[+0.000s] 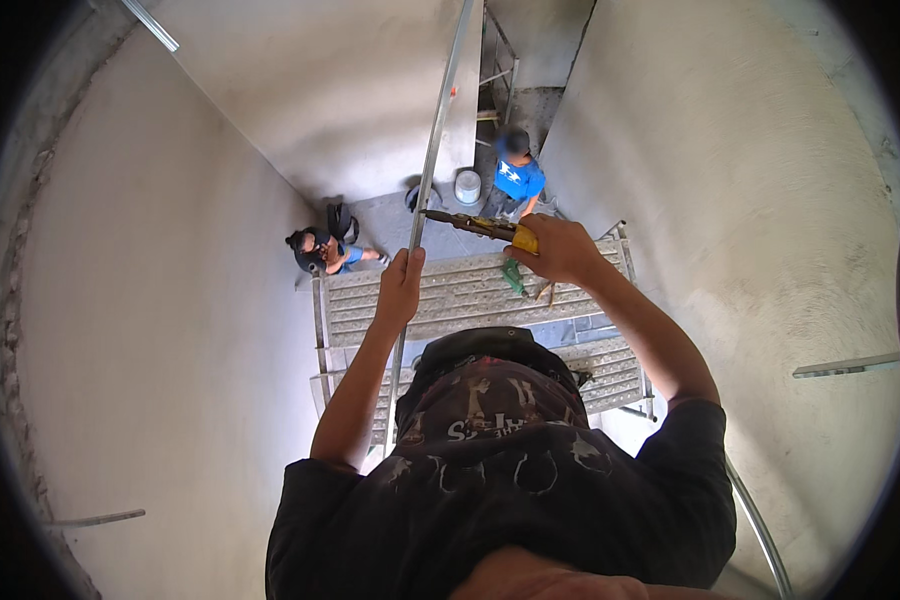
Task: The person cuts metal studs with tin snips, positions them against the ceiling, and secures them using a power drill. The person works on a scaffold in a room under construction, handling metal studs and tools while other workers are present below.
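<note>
While the left hand (400,288) grips a long metal strip (436,148), the right hand (558,248) holds a yellow-handled tool (475,224) by it.
Left fingers are wrapped around the metal strip, which runs on above and below; right fingers clench the yellow-handled tool, its dark nose overlapping the strip just above the left hand, contact unclear. Lower down, a green tool (513,277) lies on ridged scaffold planks (420,302); beyond, a blue-shirted person (517,180) stands near a pale bucket (467,187).

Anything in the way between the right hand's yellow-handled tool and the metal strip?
Nothing visible. The yellow-handled tool in the right hand has its tip at the metal strip, just beyond the left hand gripping it; whether tip and strip touch, I can't tell.
</note>
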The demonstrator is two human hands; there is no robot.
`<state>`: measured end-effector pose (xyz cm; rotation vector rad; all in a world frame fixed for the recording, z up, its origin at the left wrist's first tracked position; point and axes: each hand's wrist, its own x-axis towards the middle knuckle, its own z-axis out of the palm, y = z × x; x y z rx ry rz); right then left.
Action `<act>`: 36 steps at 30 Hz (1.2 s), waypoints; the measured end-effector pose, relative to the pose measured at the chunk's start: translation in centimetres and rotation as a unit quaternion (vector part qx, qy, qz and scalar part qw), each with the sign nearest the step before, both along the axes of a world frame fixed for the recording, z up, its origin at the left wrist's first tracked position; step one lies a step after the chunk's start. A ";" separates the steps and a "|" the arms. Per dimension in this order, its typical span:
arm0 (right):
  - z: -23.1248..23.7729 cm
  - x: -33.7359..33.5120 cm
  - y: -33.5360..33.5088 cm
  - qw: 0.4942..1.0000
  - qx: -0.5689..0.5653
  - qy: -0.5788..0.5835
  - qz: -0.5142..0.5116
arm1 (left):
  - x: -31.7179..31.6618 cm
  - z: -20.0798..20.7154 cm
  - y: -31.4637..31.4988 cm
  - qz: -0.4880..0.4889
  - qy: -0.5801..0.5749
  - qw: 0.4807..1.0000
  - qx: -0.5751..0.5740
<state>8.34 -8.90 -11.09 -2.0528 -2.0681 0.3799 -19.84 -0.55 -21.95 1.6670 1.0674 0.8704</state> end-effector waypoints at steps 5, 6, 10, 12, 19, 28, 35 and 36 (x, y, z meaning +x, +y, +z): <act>-2.2 -0.3 -0.7 1.000 -0.004 -0.001 0.027 | -1.5 -1.3 -2.4 0.020 0.034 0.998 -0.050; -2.6 -0.5 -0.7 0.999 -0.010 -0.004 0.030 | -1.7 -1.3 -2.8 0.021 0.032 0.997 -0.067; -3.8 -1.2 -1.1 0.999 -0.023 -0.001 0.039 | -2.4 -2.7 -4.0 0.024 0.012 0.995 -0.093; -4.5 -1.2 -1.2 0.999 -0.027 0.004 0.043 | -2.5 -3.2 -4.2 0.024 0.014 0.995 -0.099; -5.6 -2.0 -1.3 0.997 -0.066 0.004 0.044 | -3.4 -4.2 -5.3 0.022 0.027 0.989 -0.142; -6.8 -2.2 -1.1 0.996 -0.081 0.001 0.048 | -4.1 -5.3 -5.6 0.031 0.024 0.987 -0.153; -7.1 -3.6 0.1 0.997 -0.068 0.017 0.043 | -5.2 -5.2 -4.0 0.027 0.046 0.986 -0.160; -7.2 -4.3 0.8 0.997 -0.064 0.016 0.042 | -6.0 -5.3 -3.3 0.027 0.050 0.986 -0.155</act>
